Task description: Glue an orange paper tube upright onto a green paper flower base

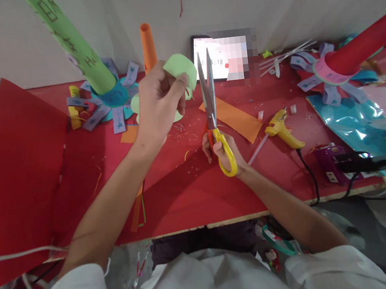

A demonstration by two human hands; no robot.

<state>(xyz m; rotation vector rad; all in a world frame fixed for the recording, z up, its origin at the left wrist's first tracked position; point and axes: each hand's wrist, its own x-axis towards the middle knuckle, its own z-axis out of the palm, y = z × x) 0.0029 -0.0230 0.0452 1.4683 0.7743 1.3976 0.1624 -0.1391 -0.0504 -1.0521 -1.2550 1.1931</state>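
Observation:
My left hand (pixel 160 97) pinches a light green rounded piece of paper (pixel 179 65) between thumb and fingers, raised above the table. In my right hand (pixel 226 152) is a pair of scissors (pixel 208 101) with a red and a yellow handle loop. Its blades point up and away and stand slightly apart, just right of the green paper without touching it. More light green paper pieces (pixel 135 103) lie partly hidden behind my left hand. An orange paper rectangle (pixel 234 117) rests on the table beyond the scissors.
On the red table (pixel 185 200) lie a yellow glue gun (pixel 283 130) with its cord and a purple power box (pixel 331 162). A green paper tube (pixel 72 47), an orange paper cone (pixel 148 45) and a red tube (pixel 362 48) stand towards the back. A tablet (pixel 211 71) leans against the wall.

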